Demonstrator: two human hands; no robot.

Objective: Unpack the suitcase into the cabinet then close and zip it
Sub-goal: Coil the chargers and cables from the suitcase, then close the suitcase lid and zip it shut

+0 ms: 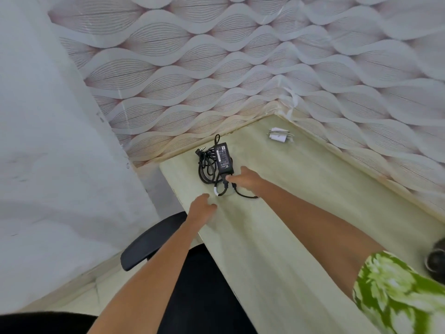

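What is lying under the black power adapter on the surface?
The power adapter lies on its coiled black cable, which rests on the pale tabletop. The right hand covers the cable's near end. What is directly beneath the adapter is hidden.

power adapter (224,158) | white label: "CE" mark legible | rest too small

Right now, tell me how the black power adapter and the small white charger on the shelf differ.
The black power adapter is larger, with a coiled cable beside it; the small white charger shows no cable. The adapter lies near the shelf's left end, at the right hand's fingertips; the charger sits in the back corner, untouched. Both lie on the pale shelf.
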